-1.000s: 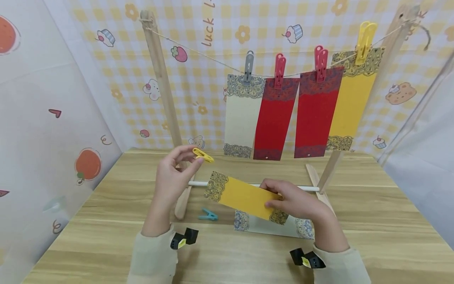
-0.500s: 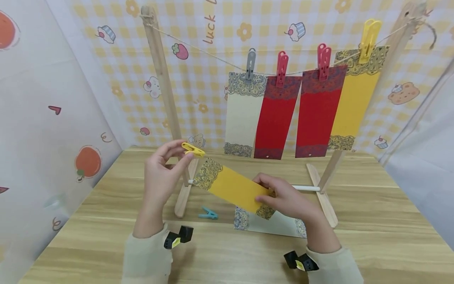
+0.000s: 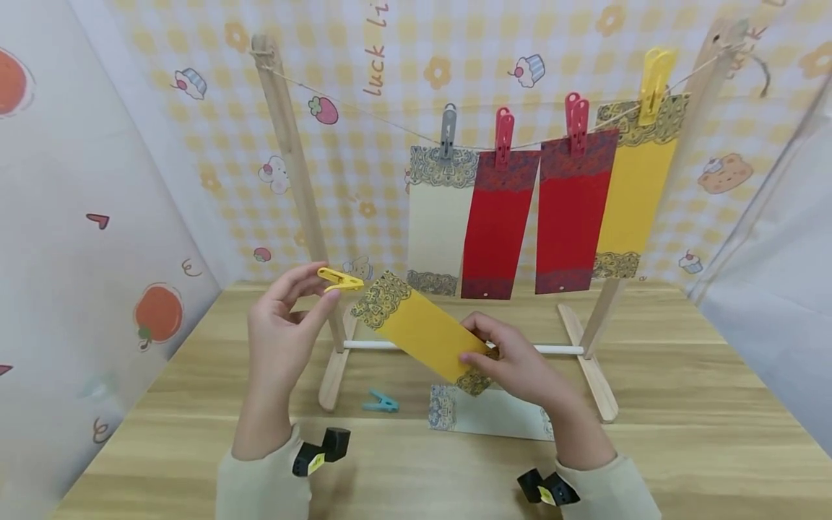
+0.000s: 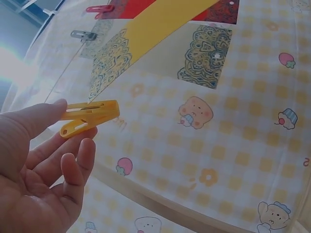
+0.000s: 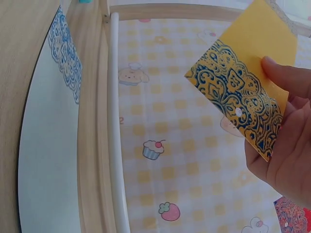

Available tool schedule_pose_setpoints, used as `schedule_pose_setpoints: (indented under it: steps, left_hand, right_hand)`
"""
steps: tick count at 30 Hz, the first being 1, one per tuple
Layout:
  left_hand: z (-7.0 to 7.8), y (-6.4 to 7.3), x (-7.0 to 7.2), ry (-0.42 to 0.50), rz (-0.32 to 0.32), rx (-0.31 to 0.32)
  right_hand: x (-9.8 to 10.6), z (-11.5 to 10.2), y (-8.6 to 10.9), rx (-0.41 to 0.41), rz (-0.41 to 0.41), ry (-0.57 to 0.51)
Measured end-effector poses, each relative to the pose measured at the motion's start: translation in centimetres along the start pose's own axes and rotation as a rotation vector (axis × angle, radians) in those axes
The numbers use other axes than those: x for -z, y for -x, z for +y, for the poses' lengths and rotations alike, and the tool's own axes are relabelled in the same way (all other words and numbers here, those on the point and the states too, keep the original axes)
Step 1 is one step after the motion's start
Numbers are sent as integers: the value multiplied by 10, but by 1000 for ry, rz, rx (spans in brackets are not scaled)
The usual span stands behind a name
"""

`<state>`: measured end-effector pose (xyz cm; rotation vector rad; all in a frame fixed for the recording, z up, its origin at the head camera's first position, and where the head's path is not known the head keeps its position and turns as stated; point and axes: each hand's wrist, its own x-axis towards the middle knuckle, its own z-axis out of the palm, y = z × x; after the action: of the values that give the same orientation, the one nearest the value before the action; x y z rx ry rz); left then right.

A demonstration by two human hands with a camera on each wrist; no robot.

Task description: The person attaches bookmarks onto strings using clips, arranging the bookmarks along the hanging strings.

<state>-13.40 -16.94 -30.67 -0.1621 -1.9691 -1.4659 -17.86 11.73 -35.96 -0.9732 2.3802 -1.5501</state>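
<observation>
In the head view my left hand (image 3: 282,326) pinches a yellow clothespin (image 3: 341,279) by its handle ends, between thumb and fingers. My right hand (image 3: 516,359) grips a yellow paper card (image 3: 425,334) with lacy dark patterned ends, near its lower right end. The card slants up to the left, and its upper patterned end lies just right of the clothespin's nose. In the left wrist view the clothespin (image 4: 92,116) sits between thumb and fingertips. The right wrist view shows the thumb pressed on the card's yellow face (image 5: 262,36), above a small hole in the patterned end.
A string on a wooden stand (image 3: 286,144) holds a cream card (image 3: 440,224), two red cards (image 3: 497,231) and a yellow card (image 3: 635,191), each under a clothespin. On the table lie a blue clothespin (image 3: 380,401) and a pale card (image 3: 497,414). A white rod (image 3: 370,345) crosses the stand's base.
Both hands have moved left, carrying the clothespin and the yellow card. The card has tilted more steeply, its left end rising beside the clothespin. The head view has shifted slightly.
</observation>
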Motion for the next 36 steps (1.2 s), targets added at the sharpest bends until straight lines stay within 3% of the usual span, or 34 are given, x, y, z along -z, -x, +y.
schedule_pose_setpoints:
  steps: [9, 18, 26, 36]
  left_hand:
    - [10, 6, 1, 50, 58, -11]
    - [6, 4, 4, 23, 6, -47]
    - [10, -10, 13, -59, -6, -120]
    - [26, -32, 17, -103, -33, -160]
  right_hand:
    - [-6, -2, -1, 17, 34, -2]
    - [-13, -5, -1, 2, 104, -24]
    - [-17, -4, -9, 13, 183, -113]
    - [-21, -7, -23, -20, 294, -151]
